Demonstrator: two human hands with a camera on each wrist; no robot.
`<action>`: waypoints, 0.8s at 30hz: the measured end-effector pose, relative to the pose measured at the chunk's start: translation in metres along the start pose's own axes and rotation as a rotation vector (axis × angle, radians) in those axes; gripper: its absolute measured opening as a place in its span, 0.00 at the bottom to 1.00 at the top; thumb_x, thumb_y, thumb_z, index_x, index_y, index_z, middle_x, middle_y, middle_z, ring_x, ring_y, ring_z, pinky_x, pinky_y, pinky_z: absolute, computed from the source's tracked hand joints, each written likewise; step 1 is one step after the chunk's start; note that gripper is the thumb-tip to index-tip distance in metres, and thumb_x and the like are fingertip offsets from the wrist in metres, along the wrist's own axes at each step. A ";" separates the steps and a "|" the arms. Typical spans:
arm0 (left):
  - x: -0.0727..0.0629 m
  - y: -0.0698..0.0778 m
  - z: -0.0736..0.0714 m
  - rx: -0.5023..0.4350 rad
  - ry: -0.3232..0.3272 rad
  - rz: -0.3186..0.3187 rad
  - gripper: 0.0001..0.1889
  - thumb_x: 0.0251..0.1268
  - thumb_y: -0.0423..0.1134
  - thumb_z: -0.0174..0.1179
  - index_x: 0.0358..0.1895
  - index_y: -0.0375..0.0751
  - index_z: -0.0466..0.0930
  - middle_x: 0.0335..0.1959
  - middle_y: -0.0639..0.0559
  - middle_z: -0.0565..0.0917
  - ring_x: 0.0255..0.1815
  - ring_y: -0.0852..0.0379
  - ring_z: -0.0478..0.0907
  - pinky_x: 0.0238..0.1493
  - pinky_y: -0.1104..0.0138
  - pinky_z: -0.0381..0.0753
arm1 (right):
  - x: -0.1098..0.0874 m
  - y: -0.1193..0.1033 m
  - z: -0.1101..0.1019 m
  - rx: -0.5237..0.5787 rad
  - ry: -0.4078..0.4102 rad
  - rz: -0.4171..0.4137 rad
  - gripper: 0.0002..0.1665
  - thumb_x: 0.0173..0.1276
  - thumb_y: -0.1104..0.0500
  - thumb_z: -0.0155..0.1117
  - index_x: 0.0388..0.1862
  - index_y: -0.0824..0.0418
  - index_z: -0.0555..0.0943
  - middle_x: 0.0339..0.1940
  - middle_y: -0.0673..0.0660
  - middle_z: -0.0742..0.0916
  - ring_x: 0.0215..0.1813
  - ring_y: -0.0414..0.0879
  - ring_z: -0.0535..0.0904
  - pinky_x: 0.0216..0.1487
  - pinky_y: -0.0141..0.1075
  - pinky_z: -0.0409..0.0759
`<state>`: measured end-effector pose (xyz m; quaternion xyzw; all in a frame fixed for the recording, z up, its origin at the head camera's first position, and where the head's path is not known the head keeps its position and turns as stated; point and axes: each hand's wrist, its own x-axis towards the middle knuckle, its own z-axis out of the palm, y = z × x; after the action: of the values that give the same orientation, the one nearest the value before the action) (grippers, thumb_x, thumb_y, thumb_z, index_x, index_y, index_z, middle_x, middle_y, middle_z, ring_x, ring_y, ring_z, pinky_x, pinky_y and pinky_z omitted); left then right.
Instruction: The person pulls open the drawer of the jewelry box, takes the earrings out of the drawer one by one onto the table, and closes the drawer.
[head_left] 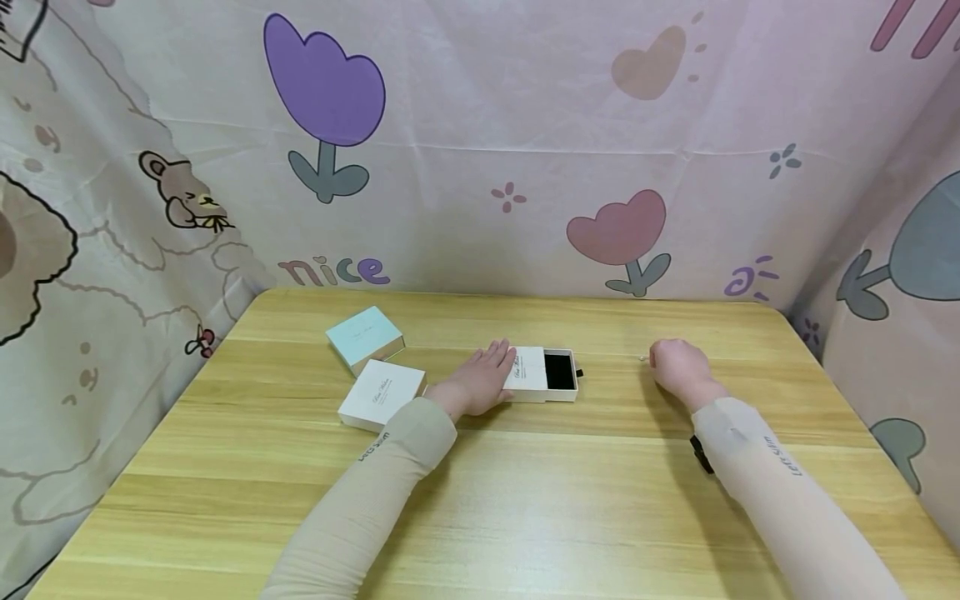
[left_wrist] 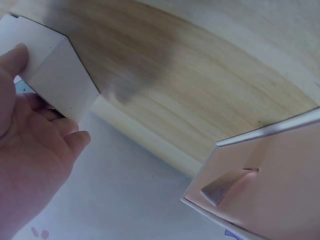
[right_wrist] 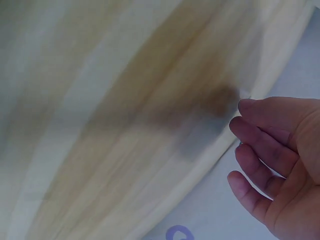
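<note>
My left hand [head_left: 480, 382] lies over a white drawer box [head_left: 531, 371], gripping it with the thumb along the near side and the fingers across the top. Its drawer is partly out to the right, showing a black lining [head_left: 558, 372] and a short dark pull tab [head_left: 580, 373]. In the left wrist view, the thumb and fingers hold this box [left_wrist: 60, 70] from either side. Further right, above the table, my right hand [head_left: 678, 367] has curled fingers. A tiny whitish thing [head_left: 642, 358] is pinched at its thumb and index tips; its kind is too small to make out.
A second white box [head_left: 382, 394] stands beside my left wrist, with a light blue box [head_left: 365, 337] behind it. The left wrist view shows a pinkish box end with a ribbon tab [left_wrist: 225, 186]. Printed cloth [head_left: 480, 167] hangs behind the wooden table [head_left: 540, 508].
</note>
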<state>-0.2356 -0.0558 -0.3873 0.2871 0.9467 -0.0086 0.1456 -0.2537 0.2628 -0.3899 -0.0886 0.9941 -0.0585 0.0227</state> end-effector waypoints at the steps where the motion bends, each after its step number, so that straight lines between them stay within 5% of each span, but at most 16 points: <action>1: 0.000 0.000 0.000 0.000 -0.001 -0.001 0.37 0.72 0.51 0.43 0.74 0.36 0.40 0.77 0.40 0.41 0.77 0.47 0.39 0.76 0.56 0.45 | 0.000 0.000 0.000 -0.002 -0.001 -0.001 0.08 0.56 0.70 0.52 0.22 0.66 0.77 0.25 0.60 0.83 0.27 0.50 0.75 0.29 0.44 0.77; 8: -0.001 0.002 -0.002 -0.015 -0.007 -0.007 0.37 0.72 0.51 0.43 0.75 0.37 0.39 0.77 0.41 0.40 0.77 0.48 0.38 0.76 0.56 0.44 | 0.000 0.000 0.001 -0.019 -0.014 0.002 0.08 0.56 0.71 0.53 0.24 0.67 0.80 0.28 0.62 0.85 0.30 0.52 0.79 0.33 0.48 0.79; 18: -0.002 0.002 -0.003 -0.013 -0.011 -0.008 0.37 0.72 0.51 0.43 0.74 0.36 0.40 0.77 0.41 0.41 0.77 0.47 0.39 0.76 0.56 0.44 | -0.001 -0.002 -0.001 -0.041 0.024 0.012 0.12 0.59 0.67 0.55 0.17 0.61 0.76 0.20 0.56 0.81 0.24 0.48 0.72 0.23 0.40 0.73; 24: -0.001 0.001 -0.003 -0.033 -0.006 -0.011 0.37 0.72 0.51 0.44 0.75 0.37 0.41 0.77 0.41 0.41 0.77 0.47 0.39 0.76 0.55 0.44 | 0.000 -0.002 -0.003 0.017 0.069 0.022 0.08 0.57 0.68 0.53 0.21 0.64 0.78 0.22 0.58 0.82 0.25 0.48 0.73 0.23 0.39 0.72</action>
<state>-0.2348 -0.0548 -0.3840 0.2793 0.9479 0.0053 0.1534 -0.2532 0.2613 -0.3867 -0.0756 0.9946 -0.0699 -0.0103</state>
